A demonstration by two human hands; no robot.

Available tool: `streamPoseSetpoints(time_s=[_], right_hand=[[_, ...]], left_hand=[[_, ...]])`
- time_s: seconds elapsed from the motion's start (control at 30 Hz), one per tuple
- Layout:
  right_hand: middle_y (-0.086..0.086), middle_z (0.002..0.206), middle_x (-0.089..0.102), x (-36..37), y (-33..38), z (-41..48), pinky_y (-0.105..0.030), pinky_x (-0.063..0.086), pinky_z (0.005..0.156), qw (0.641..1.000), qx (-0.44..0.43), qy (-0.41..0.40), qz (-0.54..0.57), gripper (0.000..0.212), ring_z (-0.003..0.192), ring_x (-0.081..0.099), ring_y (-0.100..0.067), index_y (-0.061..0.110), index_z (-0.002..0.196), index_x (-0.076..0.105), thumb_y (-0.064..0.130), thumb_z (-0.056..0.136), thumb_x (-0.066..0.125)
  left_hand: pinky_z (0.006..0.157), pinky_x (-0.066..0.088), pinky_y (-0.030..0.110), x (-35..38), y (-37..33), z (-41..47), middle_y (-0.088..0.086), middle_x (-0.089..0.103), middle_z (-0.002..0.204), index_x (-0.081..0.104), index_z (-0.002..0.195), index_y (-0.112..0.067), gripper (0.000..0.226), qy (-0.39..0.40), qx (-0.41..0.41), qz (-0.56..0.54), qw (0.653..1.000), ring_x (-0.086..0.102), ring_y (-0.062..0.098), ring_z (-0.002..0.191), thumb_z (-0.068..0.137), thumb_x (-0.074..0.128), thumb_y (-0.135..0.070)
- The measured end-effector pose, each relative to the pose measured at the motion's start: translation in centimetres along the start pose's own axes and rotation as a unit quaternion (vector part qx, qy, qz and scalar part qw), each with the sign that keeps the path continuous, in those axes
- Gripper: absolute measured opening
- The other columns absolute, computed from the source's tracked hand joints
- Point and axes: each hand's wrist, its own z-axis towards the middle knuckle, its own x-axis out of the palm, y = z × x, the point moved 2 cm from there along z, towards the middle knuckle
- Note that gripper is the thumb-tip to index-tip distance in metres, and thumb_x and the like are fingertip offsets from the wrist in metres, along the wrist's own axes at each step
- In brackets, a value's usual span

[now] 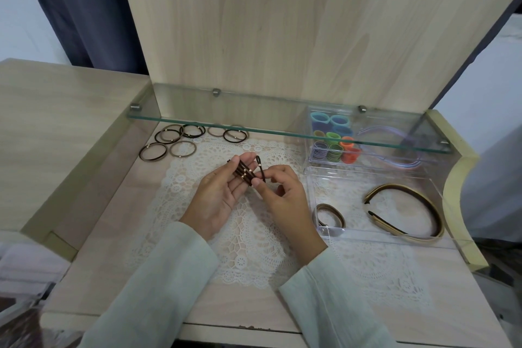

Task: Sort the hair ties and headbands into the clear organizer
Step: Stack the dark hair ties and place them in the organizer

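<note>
My left hand (219, 195) lies palm up over the lace mat and holds a bundle of dark brown hair ties (243, 173) with small gold beads across its fingers. Just to the right, my right hand (285, 200) pinches one dark hair tie (261, 168) upright between thumb and forefinger. Several loose brown and black hair ties (180, 138) lie at the back left, partly under the glass shelf. The clear organizer (319, 178) stands at the right. Its near tray holds a brown-and-beige headband (406, 212) and a small brown tie (329, 215); its far tray holds colourful hair ties (333, 144) and lilac headbands (389, 147).
A glass shelf (226, 120) on metal pegs spans the back above the table. A tall wooden panel (282, 22) rises behind it. A white lace mat (254, 234) covers the tabletop. A raised cream edge (463, 192) borders the right side.
</note>
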Motion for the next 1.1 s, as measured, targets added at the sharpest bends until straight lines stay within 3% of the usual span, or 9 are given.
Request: streamPoseSetpoints(time_s=[0.43, 0.6, 0.77, 1.1], right_hand=[[0.011, 0.09, 0.054, 0.02, -0.21, 0.09, -0.023, 0.034, 0.068, 1.0, -0.003, -0.002, -0.029, 0.018, 0.081, 0.044, -0.011, 0.036, 0.086, 0.07, 0.018, 0.083, 0.073], [0.009, 0.091, 0.055, -0.1, -0.01, -0.03, -0.021, 0.035, 0.067, 1.0, 0.007, 0.001, -0.011, 0.011, 0.079, 0.045, -0.007, 0.028, 0.089, 0.073, 0.019, 0.084, 0.073], [0.013, 0.089, 0.055, -0.1, 0.14, -0.09, -0.02, 0.035, 0.068, 1.0, 0.002, -0.008, -0.002, 0.016, 0.082, 0.048, -0.007, 0.033, 0.087, 0.071, 0.017, 0.084, 0.072], [0.013, 0.089, 0.055, -0.09, -0.01, -0.03, -0.025, 0.036, 0.069, 1.0, -0.01, -0.013, -0.024, 0.016, 0.085, 0.048, -0.013, 0.033, 0.087, 0.07, 0.018, 0.084, 0.073]], left_hand=[[0.086, 0.057, 0.025, -0.14, -0.14, -0.05, 0.009, 0.07, 0.12, 0.066, 0.112, -0.004, 0.032, -0.002, -0.005, -0.021, 1.0, 0.066, 0.015, 0.111, 0.088, 0.056, -0.022], [0.086, 0.057, 0.024, -0.17, -0.05, 0.07, 0.008, 0.071, 0.118, 0.067, 0.111, -0.005, 0.025, -0.011, -0.001, -0.017, 1.0, 0.066, 0.015, 0.112, 0.097, 0.05, -0.017], [0.083, 0.057, 0.023, -0.24, 0.08, 0.03, 0.007, 0.072, 0.116, 0.066, 0.113, -0.004, 0.026, -0.002, 0.001, 0.002, 1.0, 0.068, 0.014, 0.107, 0.1, 0.048, -0.017], [0.093, 0.054, 0.027, -0.28, 0.21, 0.02, 0.007, 0.071, 0.118, 0.067, 0.112, -0.004, 0.033, -0.001, 0.008, 0.007, 1.0, 0.066, 0.015, 0.113, 0.085, 0.059, -0.022]])
